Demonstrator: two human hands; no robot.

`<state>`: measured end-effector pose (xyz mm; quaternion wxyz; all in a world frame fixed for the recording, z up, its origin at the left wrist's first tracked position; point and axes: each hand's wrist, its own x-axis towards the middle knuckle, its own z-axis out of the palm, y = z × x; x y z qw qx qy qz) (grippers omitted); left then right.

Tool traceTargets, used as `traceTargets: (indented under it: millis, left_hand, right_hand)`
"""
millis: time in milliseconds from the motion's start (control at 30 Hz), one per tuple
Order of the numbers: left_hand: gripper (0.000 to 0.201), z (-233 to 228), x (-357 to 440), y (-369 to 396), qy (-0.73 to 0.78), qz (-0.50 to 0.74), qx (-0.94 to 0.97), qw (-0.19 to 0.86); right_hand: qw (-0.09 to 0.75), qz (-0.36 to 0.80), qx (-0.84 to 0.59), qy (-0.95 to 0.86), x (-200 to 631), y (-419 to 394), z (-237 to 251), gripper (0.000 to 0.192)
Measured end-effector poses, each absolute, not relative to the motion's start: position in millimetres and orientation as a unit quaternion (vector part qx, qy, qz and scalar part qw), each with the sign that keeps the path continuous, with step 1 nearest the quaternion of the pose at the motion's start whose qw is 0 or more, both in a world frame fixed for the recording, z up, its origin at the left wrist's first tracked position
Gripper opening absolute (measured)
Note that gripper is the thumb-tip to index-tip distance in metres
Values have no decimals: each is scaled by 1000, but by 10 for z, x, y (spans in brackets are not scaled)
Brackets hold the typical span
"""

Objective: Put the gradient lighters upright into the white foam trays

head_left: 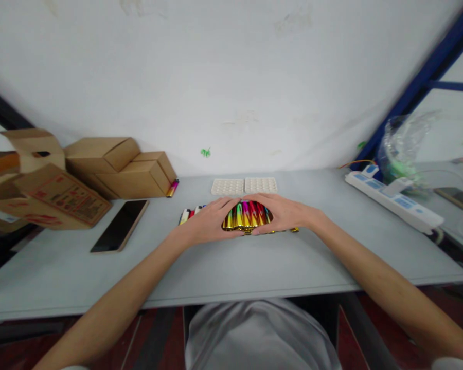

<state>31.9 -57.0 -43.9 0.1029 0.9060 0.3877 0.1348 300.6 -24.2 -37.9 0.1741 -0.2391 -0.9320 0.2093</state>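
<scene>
Here, the left hand (pixel 208 224) and right hand (pixel 287 211), half-curled, clasp shiny tubes (pixel 247 216) on the table (pixel 239 272), partly hiding them; white trays (pixel 244 186) lie behind, a phone (pixel 119 226) and cartons (pixel 131 172) left, a power strip (pixel 393 200) right.

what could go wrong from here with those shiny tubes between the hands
The shiny tubes are cupped between the left hand and the right hand with no visible binding, so they might slide apart if the hold loosens. The white-ended pieces beside the left hand could get knocked by it. The separate shiny piece beside the cardboard box might be overlooked, lying away from the rest.
</scene>
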Motion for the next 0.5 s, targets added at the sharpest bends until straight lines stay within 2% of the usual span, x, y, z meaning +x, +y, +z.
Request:
traceTargets:
  millis: [133, 333, 500]
  left_hand:
    - [85, -457, 311, -555, 390, 137, 904, 105]
    - [104, -470, 293, -549, 375, 116, 914, 100]
    - [98, -486, 284, -540, 379, 114, 913, 99]
  right_hand:
    - [171, 215, -242, -931, 3025, -262, -321, 94]
    - [133, 214, -225, -941, 3098, -303, -307, 123]
    - [116, 217, -224, -943, 3127, -296, -334, 128]
